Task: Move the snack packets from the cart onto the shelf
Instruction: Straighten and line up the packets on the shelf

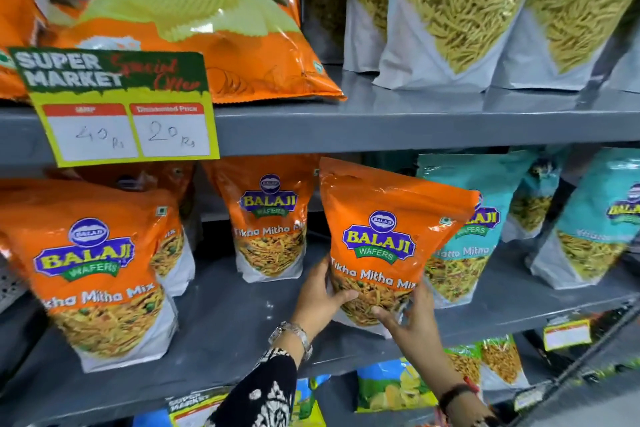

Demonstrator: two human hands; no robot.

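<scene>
On the grey middle shelf [242,319], 2 orange packets [100,274] already stand upright facing out, likely so the labels read. The left hand [320,298] and right hand [408,319] clasp the base of a third orange packet [384,239], held upright over the gap beside the teal packets [460,246]. Stocked shelves rise above and below.

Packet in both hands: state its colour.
Orange packet, clear window below; head view.

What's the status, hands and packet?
Both hands, left and right, gripping orange packet at its base. Packet over middle shelf. Teal packet close behind.
</scene>
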